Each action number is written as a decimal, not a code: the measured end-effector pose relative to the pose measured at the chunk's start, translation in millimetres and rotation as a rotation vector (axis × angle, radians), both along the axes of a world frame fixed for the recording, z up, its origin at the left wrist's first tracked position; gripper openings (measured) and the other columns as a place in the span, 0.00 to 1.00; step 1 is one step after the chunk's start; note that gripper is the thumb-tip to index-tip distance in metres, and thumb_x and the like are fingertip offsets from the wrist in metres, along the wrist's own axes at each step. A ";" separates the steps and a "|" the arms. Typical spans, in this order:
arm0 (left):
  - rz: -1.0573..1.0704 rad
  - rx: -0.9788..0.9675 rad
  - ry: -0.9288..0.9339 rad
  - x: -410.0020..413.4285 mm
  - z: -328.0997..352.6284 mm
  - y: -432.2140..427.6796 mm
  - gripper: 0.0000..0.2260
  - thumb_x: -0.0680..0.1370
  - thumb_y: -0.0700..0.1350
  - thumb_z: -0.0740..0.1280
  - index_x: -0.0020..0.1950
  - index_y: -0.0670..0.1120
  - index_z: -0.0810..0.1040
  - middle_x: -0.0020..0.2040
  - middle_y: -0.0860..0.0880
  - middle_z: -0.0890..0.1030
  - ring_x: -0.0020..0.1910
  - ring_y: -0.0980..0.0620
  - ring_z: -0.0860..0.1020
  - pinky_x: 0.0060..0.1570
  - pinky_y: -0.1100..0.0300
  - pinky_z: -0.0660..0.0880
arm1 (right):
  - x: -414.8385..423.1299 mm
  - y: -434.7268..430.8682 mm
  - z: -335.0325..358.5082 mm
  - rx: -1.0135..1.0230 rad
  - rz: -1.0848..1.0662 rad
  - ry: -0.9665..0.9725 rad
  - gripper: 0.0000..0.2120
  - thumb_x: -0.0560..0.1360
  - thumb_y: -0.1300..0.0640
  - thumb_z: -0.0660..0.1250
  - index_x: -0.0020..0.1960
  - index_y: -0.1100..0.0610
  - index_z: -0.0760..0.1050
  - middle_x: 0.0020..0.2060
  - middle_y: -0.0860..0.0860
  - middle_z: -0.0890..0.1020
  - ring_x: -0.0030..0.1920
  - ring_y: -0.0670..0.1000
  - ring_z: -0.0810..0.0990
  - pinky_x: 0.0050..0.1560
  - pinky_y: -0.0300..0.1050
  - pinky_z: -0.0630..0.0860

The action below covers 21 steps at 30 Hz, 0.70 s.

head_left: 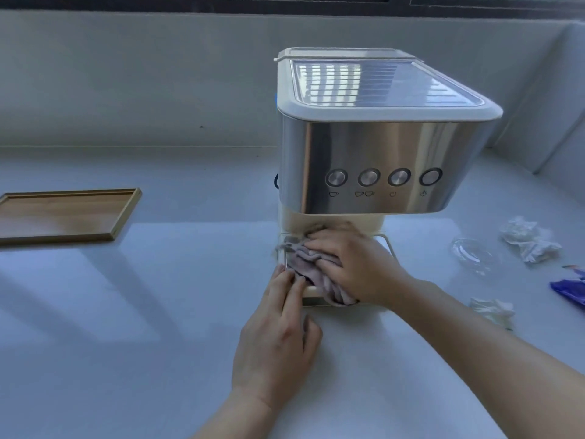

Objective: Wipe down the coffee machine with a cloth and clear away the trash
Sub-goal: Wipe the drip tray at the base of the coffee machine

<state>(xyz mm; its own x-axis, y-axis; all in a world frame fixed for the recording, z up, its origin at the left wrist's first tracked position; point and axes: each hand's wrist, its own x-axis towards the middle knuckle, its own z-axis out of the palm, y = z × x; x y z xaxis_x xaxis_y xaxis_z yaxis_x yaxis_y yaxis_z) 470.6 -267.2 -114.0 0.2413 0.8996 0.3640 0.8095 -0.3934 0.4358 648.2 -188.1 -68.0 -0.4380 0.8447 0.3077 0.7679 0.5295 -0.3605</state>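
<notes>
Head view: my right hand [351, 264] clutches the pinkish cloth [302, 264] beneath its palm on the drip tray [310, 292]; my left hand's [278, 340] straight fingers touch the cloth's near edge.

Shallow wooden tray [60, 215] at far left on the pale countertop [158, 312], grey wall [126, 83] behind.

Worktop [158, 327]: white, smooth, fills the near and middle field. Back wall [126, 74]: pale grey, plain, meets the worktop in a straight seam at the far edge. Small dark speck [201, 126] on it, left of centre. Side wall [566, 90] at far right, same grey, forms a corner with the back wall. Window frame [221, 0]: dark strip along the top. Light: cool daylight; brighter patch on the worktop, soft diagonal shadows near left. Wooden tray [63, 217], shallow, rectangular, lies flat at left.
</notes>
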 end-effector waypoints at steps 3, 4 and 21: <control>0.001 0.011 0.006 0.2 -1.3 0.8 0.21 0.72 0.44 0.65 0.66 0.43 0.76 0.69 0.47 0.75 0.73 0.51 0.69 0.50 0.57 0.79 | 45.2 -12.6 -4.7 0.023 -0.265 0.066 0.13 0.73 0.65 0.69 0.54 0.52 0.83 0.52 0.45 0.84 0.54 0.51 0.77 0.53 0.44 0.75; -0.001 0.002 -0.002 0.8 -2.5 1.3 0.22 0.72 0.42 0.68 0.66 0.43 0.75 0.68 0.47 0.74 0.73 0.51 0.69 0.51 0.57 0.79 | 49.5 -14.7 -7.4 0.032 -0.336 0.067 0.14 0.73 0.65 0.69 0.54 0.52 0.83 0.52 0.45 0.84 0.54 0.52 0.76 0.52 0.43 0.74; 0.016 -0.035 -0.106 -0.3 -3.3 -1.1 0.23 0.72 0.39 0.68 0.68 0.44 0.74 0.71 0.49 0.73 0.74 0.54 0.66 0.59 0.54 0.76 | 45.0 -18.3 -19.1 0.012 -0.457 0.101 0.13 0.76 0.63 0.65 0.56 0.54 0.82 0.55 0.45 0.83 0.55 0.54 0.76 0.53 0.43 0.74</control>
<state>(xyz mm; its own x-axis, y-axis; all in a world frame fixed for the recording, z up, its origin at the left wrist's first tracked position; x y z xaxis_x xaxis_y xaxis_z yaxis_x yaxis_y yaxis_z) 470.2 -268.3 -117.3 0.1887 0.9158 0.3547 0.7644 -0.3637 0.5324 693.2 -206.4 -87.1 0.0112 0.9401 0.3408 0.8848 0.1494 -0.4413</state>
